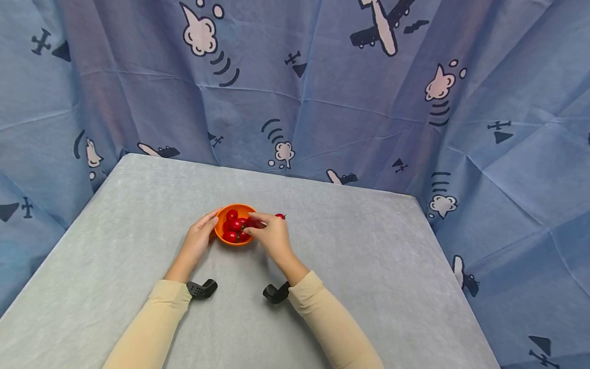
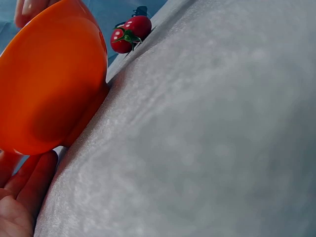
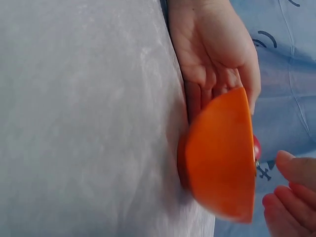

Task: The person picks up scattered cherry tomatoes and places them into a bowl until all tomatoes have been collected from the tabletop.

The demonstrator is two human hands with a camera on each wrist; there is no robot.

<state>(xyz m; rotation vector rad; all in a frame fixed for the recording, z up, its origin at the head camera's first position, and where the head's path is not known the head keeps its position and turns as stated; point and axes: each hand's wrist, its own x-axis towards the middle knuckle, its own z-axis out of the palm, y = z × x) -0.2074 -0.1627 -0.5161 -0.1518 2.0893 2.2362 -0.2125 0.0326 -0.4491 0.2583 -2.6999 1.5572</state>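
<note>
Left grip [image 1: 199, 237] lay flat-fingered against the left wall of the bowl [image 1: 236, 224], fingers straight along its side and cupping nothing; the right-wrist view showed the palm open and touching the orange wall. Right grip [image 1: 272, 236] hovered at the bowl's right rim with fingertips [image 3: 289, 197] drawn together; whether they pinched a tomato could not be told from any view.

Bowl stood upright on the grey desk [image 1: 369, 256], near its middle. It held a heap of red cherry tomatoes [image 1: 234, 225], stacked to the rim or slightly above. Loose tomatoes [image 2: 129, 33] lay on the desk just beside the bowl's right side, behind the right hand; the left-wrist view showed two, stems on.

Risks, as judged:
- Bowl was light-looking and narrow-footed; sideways pressure from the left hand alone could slide or tip it toward the right.
- Heap stood high; a fingertip entering from the right could dislodge a fruit over the rim.
- Loose tomatoes were round and unrestrained; a brush from the right hand could roll them across the desk.
- Too hard a pinch could split a skin.
</note>
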